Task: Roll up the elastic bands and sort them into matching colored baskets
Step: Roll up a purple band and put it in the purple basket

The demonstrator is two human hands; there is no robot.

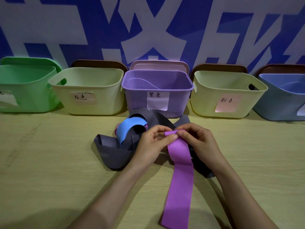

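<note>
The purple band (179, 179) lies flat on the table (49, 162) in the lower centre of the frame. Its long axis runs from the bottom edge up to the hands, leaning slightly left at the top. Its upper end is folded over. The left hand (153, 142) and right hand (198, 139) meet there, thumbs side by side on top and fingers curled behind, both pinching the fold. Both forearms reach in from the bottom edge. Just behind and under the hands sits a loose pile of grey bands (113, 156) with a blue band (128, 128) looped on top. Above the pile, at centre, stands the purple basket (142, 100), in a row of baskets along the wall.
</note>
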